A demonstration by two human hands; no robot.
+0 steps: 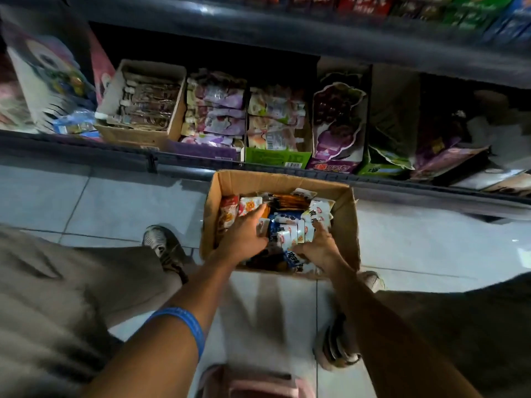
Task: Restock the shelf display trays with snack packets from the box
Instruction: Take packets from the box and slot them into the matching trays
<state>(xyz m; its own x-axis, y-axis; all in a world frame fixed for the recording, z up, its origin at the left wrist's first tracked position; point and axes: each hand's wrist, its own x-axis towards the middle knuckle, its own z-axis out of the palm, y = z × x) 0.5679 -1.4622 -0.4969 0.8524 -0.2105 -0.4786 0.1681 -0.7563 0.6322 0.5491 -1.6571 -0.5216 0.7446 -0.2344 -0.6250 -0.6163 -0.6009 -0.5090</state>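
Overall illumination is dim, with the shelf recess (258, 61) in deep shadow, pale glare on the floor tiles (511, 254) at right, soft motion blur across the whole frame, heaviest toward the lower edge, and wide-angle distortion bending the shelf edge (316, 27) at the borders.

Brown box (349, 225), blue-and-white packets (287, 231), blue wristband (186, 323), pale grey floor tiles (115, 202)

One cardboard box (346, 225) of snack packets (290, 234), two hands, and five display trays (277, 158) on the shelf (86, 152).
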